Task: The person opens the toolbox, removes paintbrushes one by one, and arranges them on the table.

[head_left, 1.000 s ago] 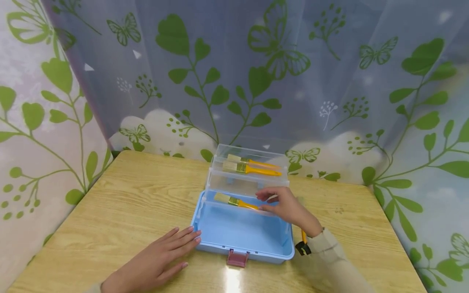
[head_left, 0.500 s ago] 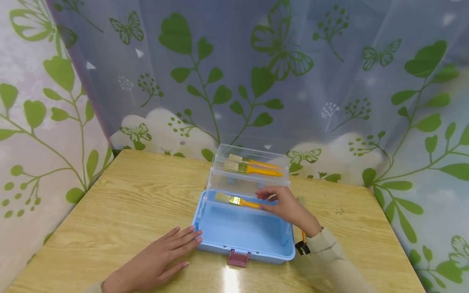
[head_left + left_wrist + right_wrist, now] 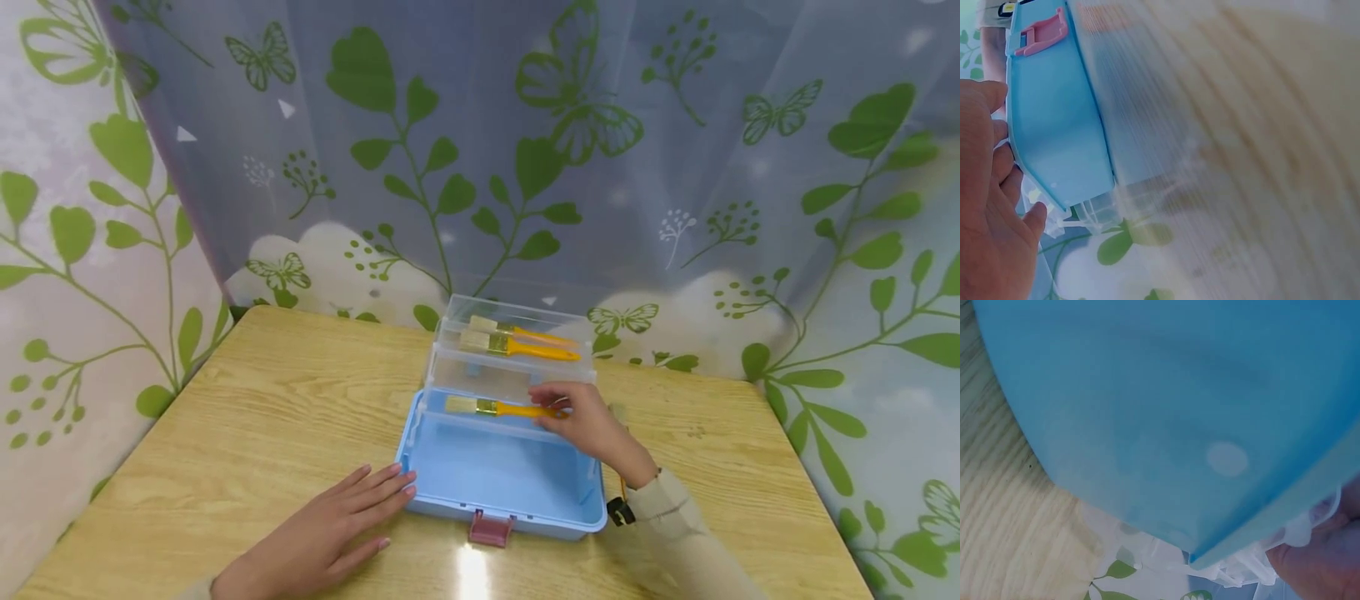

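Light-blue box (image 3: 540, 524) with pink latch (image 3: 491, 530).
Paintbrush (image 3: 501, 408): yellow-orange handle, gold-toned ferrule, cream bristles. Table (image 3: 315, 392): tan wood grain. Backdrop (image 3: 480, 108): grey-blue and white, green leaf and butterfly print.

I read the box (image 3: 502, 482) as smooth plastic with a soft sheen, its latch (image 3: 491, 529) as glossier plastic. The trays (image 3: 480, 426) look like clear, shiny plastic, cloudy in places. The pinched brush (image 3: 506, 409) has a smooth, glossy handle (image 3: 517, 410), a shiny metal band (image 3: 487, 407) and matt bristles (image 3: 461, 405). I get bright glare off the smooth, wood-grained table (image 3: 315, 392). The curtain (image 3: 465, 75) looks like lightly creased cloth; the sleeve (image 3: 686, 525), matt cloth.
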